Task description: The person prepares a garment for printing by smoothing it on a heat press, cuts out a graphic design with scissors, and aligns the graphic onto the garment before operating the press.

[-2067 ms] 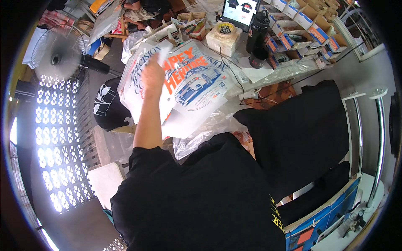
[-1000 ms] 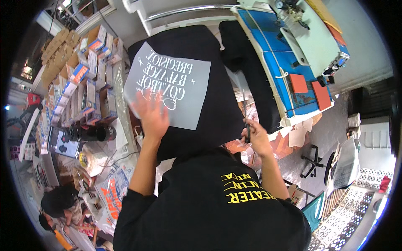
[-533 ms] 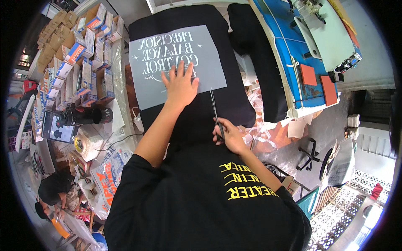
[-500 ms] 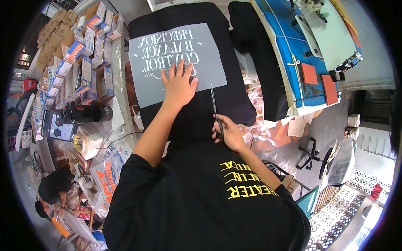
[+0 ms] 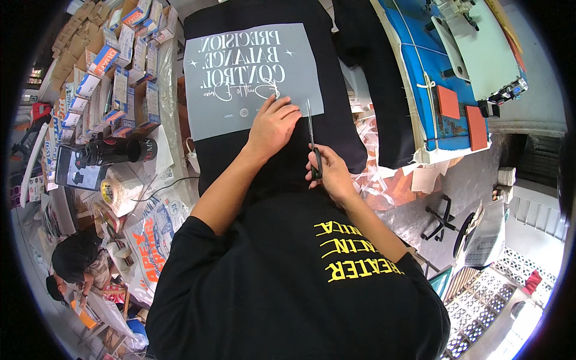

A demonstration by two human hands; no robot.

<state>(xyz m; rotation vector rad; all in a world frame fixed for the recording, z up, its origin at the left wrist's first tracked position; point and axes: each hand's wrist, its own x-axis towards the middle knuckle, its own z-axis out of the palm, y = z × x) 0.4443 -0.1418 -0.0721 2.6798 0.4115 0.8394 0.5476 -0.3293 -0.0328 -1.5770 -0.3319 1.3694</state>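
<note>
A greyish translucent film sheet point(image 5: 213, 117) with white mirrored lettering lies on a black padded surface point(image 5: 336, 96). My left hand point(image 5: 273, 129) is at the sheet's near edge, right of its middle, fingers bent and closed on that edge; its thumb is mostly hidden. In my right hand point(image 5: 332, 169) is a pair of scissors point(image 5: 311, 129) with black handles, fingers wrapped round the grips. The narrow blades point away from me and reach over the sheet's near edge close to its right corner, just right of my left fingers.
Stacked cardboard boxes point(image 5: 114, 78) stand on the left, with a black tumbler point(image 5: 123, 150) and a tape roll point(image 5: 117, 191) nearer. Another person point(image 5: 81, 258) is at lower left. On the right is a blue-topped table point(image 5: 414, 66) with reddish squares. Paper scraps point(image 5: 375, 144) lie on the floor.
My left hand has gone from lying flat and spread on the sheet to its near edge, further right, uncovering the script lettering. The scissors have moved slightly forward over the edge.
</note>
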